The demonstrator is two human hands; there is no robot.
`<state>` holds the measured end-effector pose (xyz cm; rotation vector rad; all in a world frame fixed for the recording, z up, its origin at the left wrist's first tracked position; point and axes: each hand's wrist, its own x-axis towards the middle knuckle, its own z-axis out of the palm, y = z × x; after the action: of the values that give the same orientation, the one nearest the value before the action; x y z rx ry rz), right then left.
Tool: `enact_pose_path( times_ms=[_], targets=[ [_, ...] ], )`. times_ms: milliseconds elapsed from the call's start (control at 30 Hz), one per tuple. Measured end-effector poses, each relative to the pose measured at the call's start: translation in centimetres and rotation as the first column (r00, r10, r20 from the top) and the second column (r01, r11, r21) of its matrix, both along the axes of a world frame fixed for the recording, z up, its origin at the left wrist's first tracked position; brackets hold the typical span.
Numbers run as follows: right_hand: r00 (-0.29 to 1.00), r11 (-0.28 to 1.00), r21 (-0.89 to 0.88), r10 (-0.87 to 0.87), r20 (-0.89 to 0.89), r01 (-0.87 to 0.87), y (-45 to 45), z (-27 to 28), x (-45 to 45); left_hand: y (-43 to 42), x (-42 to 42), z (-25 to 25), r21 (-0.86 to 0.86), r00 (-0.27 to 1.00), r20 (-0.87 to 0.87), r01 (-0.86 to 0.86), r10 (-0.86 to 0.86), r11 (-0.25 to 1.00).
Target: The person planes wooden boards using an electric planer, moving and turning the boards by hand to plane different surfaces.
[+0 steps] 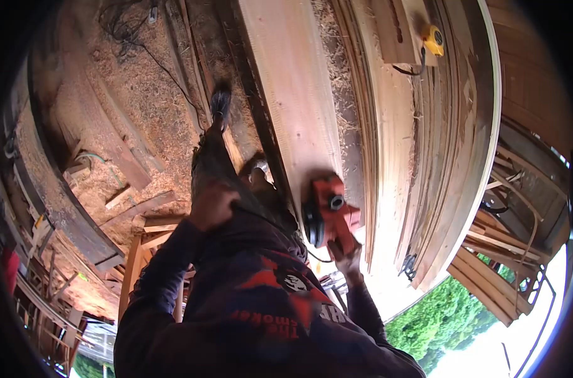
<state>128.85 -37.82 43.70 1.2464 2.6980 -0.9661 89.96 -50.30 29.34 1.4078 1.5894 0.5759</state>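
Well, the right hand (346,257) grips the handle of a red-and-black power tool (335,214), right over the near part of a long, pale wooden plank (293,82). Down by the dark trousers (212,165), the left hand (215,206), too blurred to tell open or closed! Farther off lies a yellow tape measure (433,40).

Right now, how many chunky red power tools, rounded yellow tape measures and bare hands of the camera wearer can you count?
Chunky red power tool: 1
Rounded yellow tape measure: 1
Bare left hand and bare right hand: 2
Total: 4
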Motion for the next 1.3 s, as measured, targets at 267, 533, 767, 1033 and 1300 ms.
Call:
enact_pose_path(
  times_ms=[267,533,767,1033,1300],
  targets=[
    [0.987,0.968,0.199,0.16,-0.013,-0.155,-3.6,0.1,6.5,2.0,6.0,3.5,-0.191,0.959,0.034,0.281,-0.28,0.94],
    [0.982,0.972,0.175,0.173,-0.08,-0.157,16.8,-2.1,-16.0,0.3,0.1,1.2,-0.226,0.982,-0.097,0.137,-0.162,0.964],
    [0.913,0.79,0.518,0.405,-0.04,-0.328,38.3,-6.6,-42.3,3.2,-5.2,1.7,-0.156,0.96,0.15,-0.211,0.234,0.965],
    [0.95,0.977,-0.209,-0.024,-0.312,-0.044,45.9,-6.7,-57.3,11.7,-10.6,6.1,-0.021,0.811,0.056,-0.583,0.583,0.813],
    [0.968,0.994,-0.03,-0.112,-0.225,0.108,25.5,-6.2,-30.3,3.0,-7.3,0.9,-0.336,0.965,-0.234,-0.196,0.12,0.921]
  ],
)
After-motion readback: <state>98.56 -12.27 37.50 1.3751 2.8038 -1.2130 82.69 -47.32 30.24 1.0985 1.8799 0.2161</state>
